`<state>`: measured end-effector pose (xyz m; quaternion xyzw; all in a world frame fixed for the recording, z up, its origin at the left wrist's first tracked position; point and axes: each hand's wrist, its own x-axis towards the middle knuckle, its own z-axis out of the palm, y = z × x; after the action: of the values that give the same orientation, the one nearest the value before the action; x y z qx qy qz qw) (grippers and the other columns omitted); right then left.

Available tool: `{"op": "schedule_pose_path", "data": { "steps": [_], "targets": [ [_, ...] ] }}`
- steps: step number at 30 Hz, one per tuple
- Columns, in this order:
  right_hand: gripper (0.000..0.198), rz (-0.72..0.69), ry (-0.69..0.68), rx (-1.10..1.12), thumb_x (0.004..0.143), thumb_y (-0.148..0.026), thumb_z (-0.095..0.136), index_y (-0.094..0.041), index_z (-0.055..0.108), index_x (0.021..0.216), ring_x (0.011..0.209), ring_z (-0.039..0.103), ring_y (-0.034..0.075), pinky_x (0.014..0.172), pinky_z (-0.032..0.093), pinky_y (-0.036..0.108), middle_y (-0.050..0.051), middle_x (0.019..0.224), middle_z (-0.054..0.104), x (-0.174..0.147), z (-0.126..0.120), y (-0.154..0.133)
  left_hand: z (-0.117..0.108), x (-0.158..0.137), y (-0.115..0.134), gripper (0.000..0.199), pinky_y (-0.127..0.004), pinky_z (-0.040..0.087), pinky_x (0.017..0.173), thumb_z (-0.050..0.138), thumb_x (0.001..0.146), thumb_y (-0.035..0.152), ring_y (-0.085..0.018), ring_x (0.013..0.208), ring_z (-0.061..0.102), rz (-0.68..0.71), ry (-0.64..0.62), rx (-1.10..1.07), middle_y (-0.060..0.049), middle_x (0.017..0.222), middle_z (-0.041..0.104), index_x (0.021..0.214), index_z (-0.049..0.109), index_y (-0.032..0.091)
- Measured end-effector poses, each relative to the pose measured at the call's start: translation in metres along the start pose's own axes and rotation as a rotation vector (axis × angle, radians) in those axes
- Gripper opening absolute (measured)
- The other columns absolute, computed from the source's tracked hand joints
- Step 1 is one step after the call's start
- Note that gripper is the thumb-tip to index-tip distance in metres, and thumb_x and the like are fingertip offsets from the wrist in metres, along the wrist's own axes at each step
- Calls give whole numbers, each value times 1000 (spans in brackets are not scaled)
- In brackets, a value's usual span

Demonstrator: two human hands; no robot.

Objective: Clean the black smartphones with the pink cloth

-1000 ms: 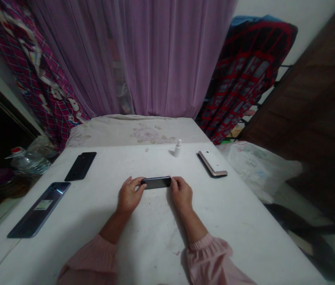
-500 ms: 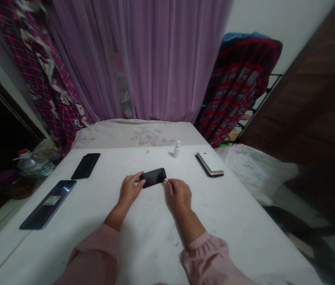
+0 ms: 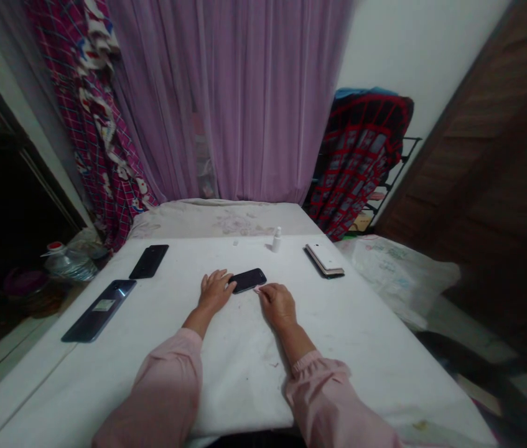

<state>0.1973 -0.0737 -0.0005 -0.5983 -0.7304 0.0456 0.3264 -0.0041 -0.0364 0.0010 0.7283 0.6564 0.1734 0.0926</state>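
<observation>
A black smartphone (image 3: 249, 280) lies screen up on the white-covered table, its long side slanting slightly up to the right. My left hand (image 3: 215, 291) is at its left end, with thumb and index finger on the edge and the other fingers spread. By the phone's near right corner, my right hand (image 3: 280, 305) is closed in a pinch. A tiny pale pinkish bit (image 3: 257, 289) shows at its fingertips, too small to name. Beyond the phone stands a small white spray bottle (image 3: 277, 240).
On the left lie a dark phone (image 3: 150, 261) and a larger blue-grey phone (image 3: 99, 311) with a label. Stacked phones (image 3: 325, 259), a white one on top, lie at the right. A small pale piece (image 3: 235, 243) lies near the back. Purple curtains (image 3: 254, 112) hang behind the table (image 3: 244, 386).
The phone has gone from tilted up to lying flatter. My right fingertips have shifted to its near edge, and my left fingers have spread more. The camera view has shifted somewhat.
</observation>
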Motion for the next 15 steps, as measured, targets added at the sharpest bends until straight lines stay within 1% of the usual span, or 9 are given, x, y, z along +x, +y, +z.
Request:
{"op": "schedule_pose_path", "data": {
  "steps": [2, 6, 7, 10, 13, 15],
  "targets": [
    [18, 51, 35, 45, 90, -28, 56, -24, 73, 91, 88, 61, 18, 77, 44, 27, 4, 92, 72, 0, 0, 2, -2, -4, 0, 43, -52, 16, 113, 45, 93, 44, -28, 139, 33, 34, -42, 12, -7, 146, 46, 130, 54, 25],
    [30, 183, 196, 158, 92, -40, 49, -21, 72, 91, 86, 63, 19, 76, 45, 28, 5, 89, 72, 3, 2, 7, -6, -12, -2, 72, -49, 12, 115, 55, 83, 58, -29, 142, 26, 123, -113, 70, -12, 151, 36, 142, 39, 21],
    [31, 196, 218, 171, 92, -41, 48, -21, 72, 92, 86, 63, 19, 77, 45, 28, 5, 90, 72, 4, 3, 9, -6, -13, -2, 75, -50, 11, 115, 55, 82, 59, -29, 142, 25, 131, -116, 92, -12, 152, 34, 144, 36, 21],
    [27, 168, 190, 134, 92, -37, 50, -21, 72, 96, 88, 63, 19, 78, 45, 28, 5, 92, 71, 10, 6, 10, -5, -14, 0, 70, -52, 10, 115, 51, 85, 59, -29, 143, 25, 123, -108, 117, -12, 152, 35, 142, 39, 21],
    [21, 146, 132, 47, 90, -30, 55, -22, 73, 97, 86, 62, 19, 75, 45, 27, 6, 92, 71, 14, 9, 10, -4, -12, 2, 60, -54, 12, 115, 47, 89, 56, -28, 142, 26, 118, -85, 112, -11, 151, 38, 138, 44, 22],
    [19, 131, 97, 19, 89, -27, 58, -23, 74, 97, 84, 63, 19, 73, 45, 27, 6, 91, 71, 15, 11, 7, -4, -12, 4, 57, -55, 13, 114, 47, 90, 54, -28, 141, 28, 118, -71, 111, -10, 150, 39, 137, 45, 22]
  ]
}}
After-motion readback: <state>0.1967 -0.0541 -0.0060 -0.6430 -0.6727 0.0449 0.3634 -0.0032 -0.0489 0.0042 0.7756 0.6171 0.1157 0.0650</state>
